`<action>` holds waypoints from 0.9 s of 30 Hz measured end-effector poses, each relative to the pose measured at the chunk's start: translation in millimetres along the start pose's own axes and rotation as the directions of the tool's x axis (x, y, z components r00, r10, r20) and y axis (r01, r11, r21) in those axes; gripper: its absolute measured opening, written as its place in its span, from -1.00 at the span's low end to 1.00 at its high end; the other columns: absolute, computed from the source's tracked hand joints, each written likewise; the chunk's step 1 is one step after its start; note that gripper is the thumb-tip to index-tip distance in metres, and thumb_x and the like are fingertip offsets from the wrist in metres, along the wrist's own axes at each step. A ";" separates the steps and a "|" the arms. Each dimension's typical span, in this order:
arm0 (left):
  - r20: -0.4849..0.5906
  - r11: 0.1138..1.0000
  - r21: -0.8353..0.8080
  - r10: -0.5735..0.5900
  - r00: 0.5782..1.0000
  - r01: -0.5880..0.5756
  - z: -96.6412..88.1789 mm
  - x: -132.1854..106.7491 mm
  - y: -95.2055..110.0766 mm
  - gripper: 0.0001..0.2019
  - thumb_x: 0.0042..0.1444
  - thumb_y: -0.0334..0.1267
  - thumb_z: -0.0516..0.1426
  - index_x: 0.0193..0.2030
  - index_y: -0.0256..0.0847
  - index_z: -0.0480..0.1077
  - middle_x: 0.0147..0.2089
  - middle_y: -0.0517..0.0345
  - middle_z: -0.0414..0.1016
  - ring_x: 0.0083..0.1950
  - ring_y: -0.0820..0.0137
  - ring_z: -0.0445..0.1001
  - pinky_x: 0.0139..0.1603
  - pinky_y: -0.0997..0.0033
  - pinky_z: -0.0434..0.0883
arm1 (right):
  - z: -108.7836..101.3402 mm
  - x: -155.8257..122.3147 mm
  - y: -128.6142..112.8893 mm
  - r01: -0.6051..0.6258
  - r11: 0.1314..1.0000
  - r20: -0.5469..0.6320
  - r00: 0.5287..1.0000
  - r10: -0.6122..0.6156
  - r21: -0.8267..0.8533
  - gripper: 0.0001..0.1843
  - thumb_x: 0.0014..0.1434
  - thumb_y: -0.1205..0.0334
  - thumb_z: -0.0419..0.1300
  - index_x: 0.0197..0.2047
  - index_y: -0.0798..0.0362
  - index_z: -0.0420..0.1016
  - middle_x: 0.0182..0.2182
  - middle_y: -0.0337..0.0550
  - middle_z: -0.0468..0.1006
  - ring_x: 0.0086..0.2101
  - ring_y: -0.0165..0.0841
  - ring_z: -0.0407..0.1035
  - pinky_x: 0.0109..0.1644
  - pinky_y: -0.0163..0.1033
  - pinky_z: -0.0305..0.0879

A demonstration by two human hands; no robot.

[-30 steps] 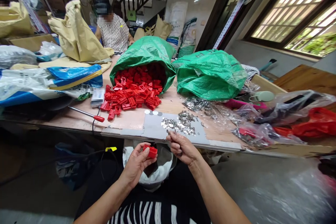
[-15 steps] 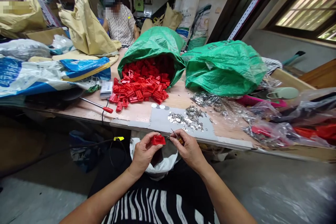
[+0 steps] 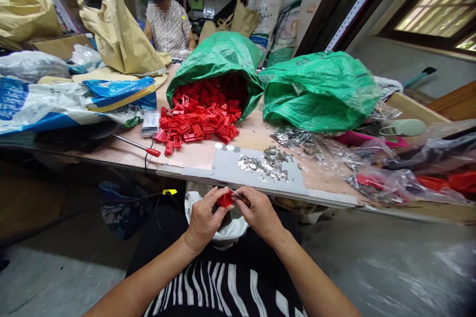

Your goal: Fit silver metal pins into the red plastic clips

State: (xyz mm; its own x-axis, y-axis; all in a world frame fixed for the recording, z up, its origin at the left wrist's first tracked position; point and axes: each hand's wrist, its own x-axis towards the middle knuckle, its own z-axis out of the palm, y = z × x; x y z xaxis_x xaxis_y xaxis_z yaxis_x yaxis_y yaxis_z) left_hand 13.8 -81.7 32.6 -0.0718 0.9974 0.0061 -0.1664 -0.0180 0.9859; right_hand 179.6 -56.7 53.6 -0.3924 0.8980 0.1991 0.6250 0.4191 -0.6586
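My left hand (image 3: 204, 220) pinches a small red plastic part (image 3: 225, 200) over my lap, just below the table's front edge. My right hand (image 3: 257, 213) is closed on a thin pointed tool (image 3: 238, 196) whose tip touches the red part. Both hands meet above a white bag (image 3: 228, 228) between my knees. On the table ahead, a heap of red plastic parts (image 3: 197, 124) spills from an open green sack (image 3: 219, 59). Small shiny metal pieces (image 3: 266, 162) lie scattered on a grey sheet (image 3: 226, 168).
A second green sack (image 3: 320, 90) lies at right, with clear plastic bags (image 3: 386, 178) of metal pieces beyond. A red-handled tool (image 3: 138, 145) lies at left beside blue-white sacks (image 3: 74, 106). Another person (image 3: 167, 22) sits at the table's far end among brown paper bags (image 3: 119, 34).
My two hands have come together: the right hand moved left and the tool tip now touches the red part held by the left hand. The camera has tilted slightly.
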 end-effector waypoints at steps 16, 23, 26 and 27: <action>0.019 0.981 0.154 0.115 0.993 -0.116 -1.6 -6.0 -9.6 -0.63 -0.08 -0.36 0.30 -0.08 0.02 0.53 -0.01 0.17 0.56 0.22 0.13 0.33 0.32 0.17 0.13 | 20.5 -3.5 11.5 -0.315 0.617 0.117 0.933 0.340 0.721 -0.71 0.05 0.03 0.26 -0.31 0.03 0.31 -0.53 -0.38 0.23 -0.60 -0.54 0.06 -0.56 -0.40 0.00; 0.014 0.972 0.173 0.162 0.987 -0.162 -1.3 -4.2 -5.0 -0.63 -0.10 -0.37 0.31 -0.10 0.02 0.53 -0.02 0.18 0.57 0.23 0.13 0.32 0.34 0.16 0.11 | 14.1 -1.9 8.2 -0.377 0.524 0.224 0.916 0.333 0.764 -0.66 0.08 -0.05 0.22 -0.28 0.04 0.30 -0.61 -0.45 0.11 -0.66 -0.59 -0.08 -0.61 -0.43 -0.15; 0.040 0.914 0.292 0.283 0.958 -0.282 -1.8 -3.2 -6.1 -0.64 -0.05 -0.35 0.28 -0.06 -0.01 0.51 -0.03 0.16 0.58 0.18 0.13 0.39 0.30 0.14 0.20 | 15.2 -0.7 10.2 -0.334 0.621 0.154 0.933 0.326 0.709 -0.66 0.05 -0.03 0.24 -0.29 0.05 0.33 -0.57 -0.40 0.19 -0.62 -0.57 -0.01 -0.58 -0.41 -0.07; 0.055 0.874 0.347 0.343 0.938 -0.340 -2.0 -2.8 -6.9 -0.65 -0.02 -0.34 0.27 -0.04 -0.03 0.50 -0.04 0.16 0.58 0.15 0.14 0.41 0.28 0.13 0.24 | 15.9 -0.6 11.2 -0.318 0.653 0.127 0.938 0.322 0.688 -0.66 0.05 -0.03 0.25 -0.30 0.05 0.34 -0.56 -0.38 0.22 -0.60 -0.55 0.02 -0.57 -0.40 -0.04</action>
State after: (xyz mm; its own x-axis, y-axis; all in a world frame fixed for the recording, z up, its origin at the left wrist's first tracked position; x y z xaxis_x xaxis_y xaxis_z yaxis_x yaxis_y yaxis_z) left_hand 13.2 -84.5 25.5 -0.0708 0.9328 0.3534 0.2203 -0.3310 0.9176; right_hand 176.1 -54.6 34.5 -0.2526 0.9604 -0.1178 0.0686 -0.1036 -0.9922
